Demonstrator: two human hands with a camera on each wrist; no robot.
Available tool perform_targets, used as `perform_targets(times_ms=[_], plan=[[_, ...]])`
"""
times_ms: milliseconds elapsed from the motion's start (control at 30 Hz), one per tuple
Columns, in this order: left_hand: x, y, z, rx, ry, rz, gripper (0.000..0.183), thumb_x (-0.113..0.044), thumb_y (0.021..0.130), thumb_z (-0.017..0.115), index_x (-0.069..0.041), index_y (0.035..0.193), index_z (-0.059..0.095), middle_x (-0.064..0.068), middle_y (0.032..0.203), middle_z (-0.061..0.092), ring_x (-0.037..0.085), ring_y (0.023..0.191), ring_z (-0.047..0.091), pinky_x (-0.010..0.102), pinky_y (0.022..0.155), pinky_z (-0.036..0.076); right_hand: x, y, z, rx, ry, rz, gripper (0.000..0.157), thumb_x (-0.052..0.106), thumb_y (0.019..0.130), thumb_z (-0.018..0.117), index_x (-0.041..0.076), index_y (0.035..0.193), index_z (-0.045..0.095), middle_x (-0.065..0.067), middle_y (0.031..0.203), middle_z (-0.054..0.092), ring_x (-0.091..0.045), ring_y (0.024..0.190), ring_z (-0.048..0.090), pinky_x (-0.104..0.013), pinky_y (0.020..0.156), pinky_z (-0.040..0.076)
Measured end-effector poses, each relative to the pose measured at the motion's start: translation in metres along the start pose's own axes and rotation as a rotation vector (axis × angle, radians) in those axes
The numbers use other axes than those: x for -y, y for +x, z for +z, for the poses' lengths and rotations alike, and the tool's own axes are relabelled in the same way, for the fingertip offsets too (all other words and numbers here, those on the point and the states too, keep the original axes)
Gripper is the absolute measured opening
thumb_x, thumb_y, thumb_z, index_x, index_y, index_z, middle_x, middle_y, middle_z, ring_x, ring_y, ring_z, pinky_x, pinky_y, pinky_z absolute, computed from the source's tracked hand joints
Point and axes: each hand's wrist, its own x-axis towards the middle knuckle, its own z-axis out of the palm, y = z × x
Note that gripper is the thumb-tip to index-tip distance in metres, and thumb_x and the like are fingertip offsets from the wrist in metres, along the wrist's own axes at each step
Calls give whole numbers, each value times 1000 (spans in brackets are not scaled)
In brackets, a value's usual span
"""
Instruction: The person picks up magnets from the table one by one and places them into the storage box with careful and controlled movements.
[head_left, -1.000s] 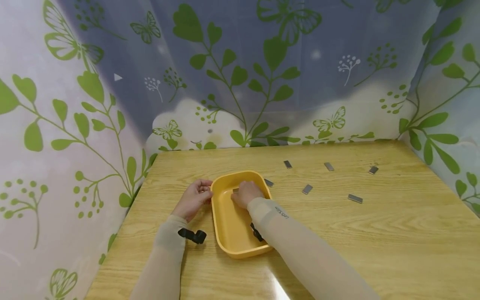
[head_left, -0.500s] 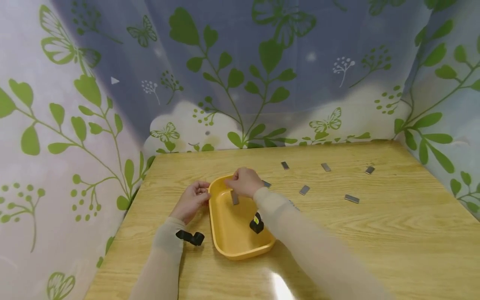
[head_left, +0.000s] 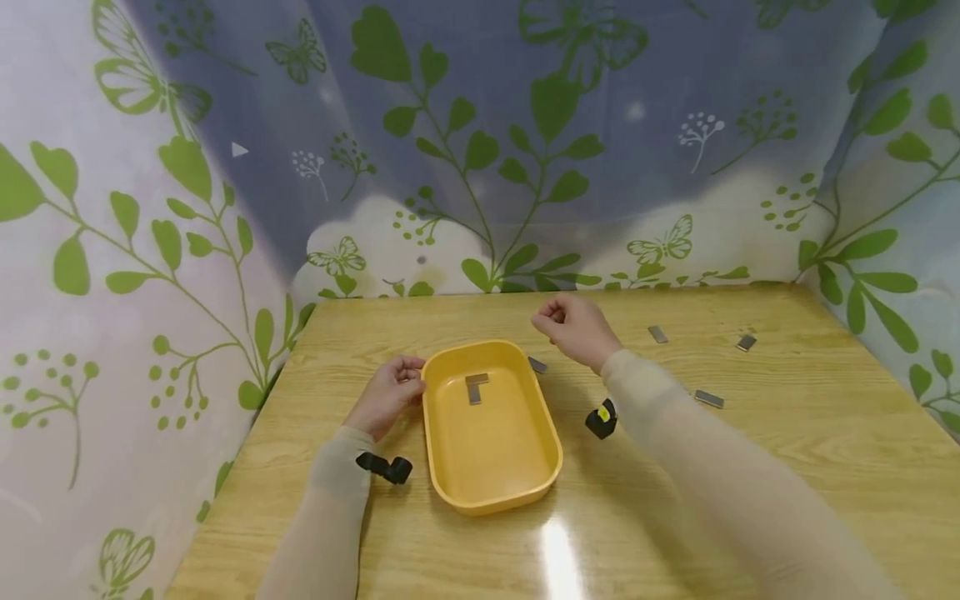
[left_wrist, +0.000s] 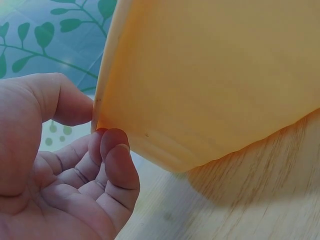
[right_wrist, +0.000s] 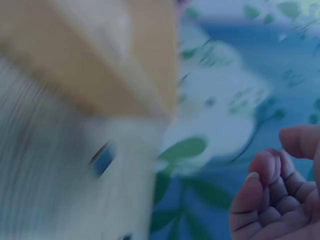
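Note:
A yellow plastic basin sits on the wooden table, its left rim pinched between the thumb and fingers of my left hand. The left wrist view shows the thumb on one side of that rim and curled fingertips on the other. Inside the basin lie two small flat grey rectangular pieces, one crosswise and one lengthwise. My right hand is over the table behind and right of the basin, fingers loosely curled around nothing. The right wrist view shows its thumb apart from the fingers.
Another grey piece lies against the basin's right side. Farther right are more pieces: one at the back, one near the far right and one closer. A patterned curtain stands behind the table.
My right hand has left the basin and moved right and back, leaving a second grey piece inside. It now covers where a piece lay at the back. My left hand stays at the rim.

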Motion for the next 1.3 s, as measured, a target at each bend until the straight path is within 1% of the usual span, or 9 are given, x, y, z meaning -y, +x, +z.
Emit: perform_targets(times_ms=[100,200,367,533,633,733,867,1100,1300], plan=[[-2,-1,1,0,1,-11,37,3,89,53,2,126,45,12,94,51,22,78,53,33,72,51,-21,1,-2,0,-70,-11,22,29,97,58,8,104,61,-8,92,60,-24,81,56,-36,75,48],[-4,-1,2,10,14,-11,37,2,90,53,1,126,45,11,93,51,22,78,53,35,73,51,-37,2,-1,12,-129,-14,25,29,96,58,6,106,61,-8,96,61,-23,86,55,-38,80,46],[-7,0,3,20,19,-3,35,0,91,53,0,126,46,12,94,51,22,79,54,36,73,51,-55,7,6,40,-163,3,35,30,95,60,2,117,59,-13,108,61,-28,99,56,-43,88,46],[-7,0,2,19,20,-8,36,0,90,54,0,125,46,12,93,51,22,77,52,37,72,50,-69,15,17,87,-176,30,48,31,93,64,0,128,55,-18,120,57,-32,106,55,-45,91,46],[-7,0,1,17,22,-8,36,0,90,54,0,126,46,11,93,51,22,77,52,37,72,50,-72,18,24,111,-196,45,54,33,91,66,1,132,53,-18,125,55,-33,108,55,-46,92,46],[-7,0,0,19,20,-4,37,1,91,53,1,126,45,11,93,51,22,77,52,38,73,50,-70,18,31,128,-251,44,57,34,89,68,1,133,52,-19,128,54,-35,113,54,-47,95,45],[-5,0,-1,12,18,-8,37,1,90,54,1,126,45,12,94,51,22,78,52,37,73,49,-70,19,38,133,-320,27,58,36,89,67,0,132,53,-20,125,54,-36,115,52,-47,98,43],[-4,-1,-1,5,13,-7,37,1,90,54,0,126,46,12,93,52,23,78,53,38,73,50,-74,22,46,146,-367,36,49,23,89,67,0,131,55,-18,120,56,-33,111,53,-46,97,43],[-1,-2,-1,-2,-1,-8,36,1,90,54,0,125,47,11,93,52,23,79,53,38,74,50,-75,25,51,150,-392,19,41,21,91,64,2,127,59,-16,120,60,-33,112,55,-45,97,44]])
